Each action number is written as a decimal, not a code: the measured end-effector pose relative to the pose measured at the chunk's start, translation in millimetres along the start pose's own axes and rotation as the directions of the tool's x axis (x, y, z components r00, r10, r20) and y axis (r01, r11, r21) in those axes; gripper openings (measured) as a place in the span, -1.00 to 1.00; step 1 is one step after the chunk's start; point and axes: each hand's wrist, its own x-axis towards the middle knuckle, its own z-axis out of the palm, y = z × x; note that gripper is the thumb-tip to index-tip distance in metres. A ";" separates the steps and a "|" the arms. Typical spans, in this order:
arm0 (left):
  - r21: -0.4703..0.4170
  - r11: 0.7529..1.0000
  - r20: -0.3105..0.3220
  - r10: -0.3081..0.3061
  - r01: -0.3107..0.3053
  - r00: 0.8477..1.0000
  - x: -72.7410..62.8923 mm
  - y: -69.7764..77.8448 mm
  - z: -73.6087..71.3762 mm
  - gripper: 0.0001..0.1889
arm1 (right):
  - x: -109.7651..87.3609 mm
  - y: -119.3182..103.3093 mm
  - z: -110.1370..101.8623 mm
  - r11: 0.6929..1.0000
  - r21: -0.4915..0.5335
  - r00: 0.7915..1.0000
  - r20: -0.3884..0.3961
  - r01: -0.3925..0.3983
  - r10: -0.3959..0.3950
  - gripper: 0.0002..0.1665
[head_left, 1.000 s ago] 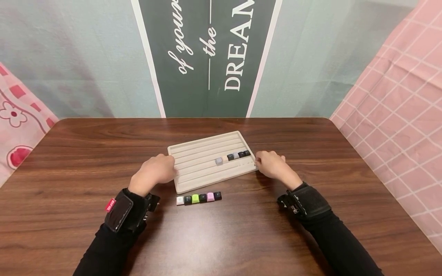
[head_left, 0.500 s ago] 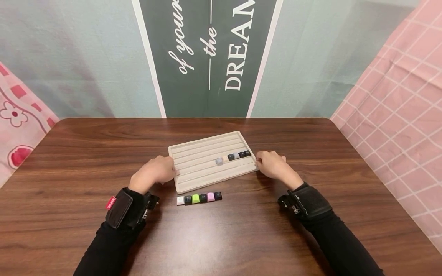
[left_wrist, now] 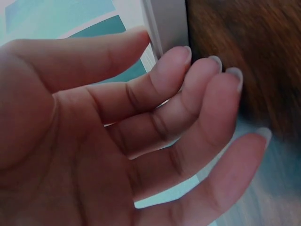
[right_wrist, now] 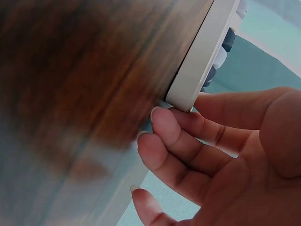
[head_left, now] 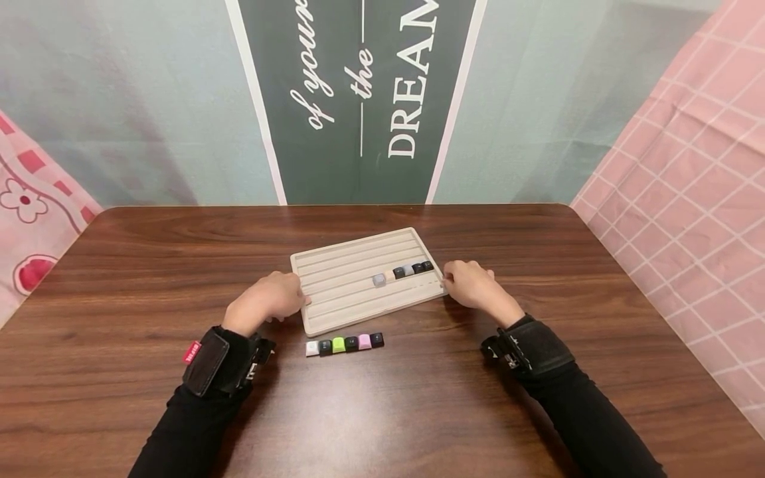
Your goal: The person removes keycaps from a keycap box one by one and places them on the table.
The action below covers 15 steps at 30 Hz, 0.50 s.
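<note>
A cream tray [head_left: 335,273] with long parallel grooves lies slightly turned on the table. Several keycaps in grey, cream and black form a row [head_left: 400,272] in one groove on its right side. In front of the tray, a second row of keycaps [head_left: 344,344] in white, black, green and pink sits on the wood. My left hand [head_left: 269,297] holds the tray's left edge, thumb over the rim and curled fingertips against the side wall [left_wrist: 167,23]. At the right front corner my right hand [head_left: 472,284] pinches the tray between thumb and fingers.
The brown wooden table [head_left: 406,418] ends at a back edge before a hanging cloth [head_left: 364,133] with white lettering. A pink checked cloth [head_left: 705,153] hangs at the right, and a pink patterned cloth [head_left: 36,192] at the left.
My left hand has shifted very slightly, and its thumb now shows over the tray's left rim. The right hand, the tray and both keycap rows stay where they were.
</note>
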 end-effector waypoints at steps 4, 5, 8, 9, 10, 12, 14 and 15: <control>0.006 1.000 0.004 -0.001 0.001 1.000 0.2 0.1 0.1 -0.69 | -0.1 0.1 -0.6 1.000 0.003 1.000 0.000 0.000 0.000 -0.78; 0.007 1.000 0.003 -0.003 0.003 1.000 0.3 0.1 0.2 -0.69 | -0.2 0.1 -0.7 1.000 0.004 1.000 -0.001 0.001 -0.001 -0.77; 0.006 1.000 0.001 -0.005 0.005 1.000 1.0 0.1 0.5 -0.70 | -0.9 0.1 -1.7 1.000 0.005 1.000 -0.001 -0.003 0.003 -0.76; 0.007 1.000 0.001 -0.005 0.005 1.000 1.1 0.2 0.6 -0.70 | -1.3 -0.1 -2.1 1.000 0.006 1.000 0.000 -0.005 0.005 -0.76; 0.009 1.000 0.001 -0.005 0.005 1.000 1.2 0.3 0.7 -0.70 | -1.5 0.0 -2.3 1.000 0.005 1.000 0.000 -0.006 0.006 -0.76; 0.014 1.000 0.004 -0.005 0.005 1.000 1.3 0.4 0.9 -0.70 | -1.7 0.0 -2.9 1.000 0.007 1.000 0.005 -0.006 0.006 -0.75; 0.023 1.000 0.008 -0.004 0.004 1.000 1.3 0.4 0.9 -0.70 | -1.5 0.1 -2.9 1.000 0.006 1.000 0.009 -0.007 0.007 -0.75; 0.027 1.000 0.011 -0.003 0.002 1.000 1.2 0.4 0.9 -0.69 | -1.4 -0.1 -3.1 1.000 0.006 1.000 0.011 -0.010 0.010 -0.75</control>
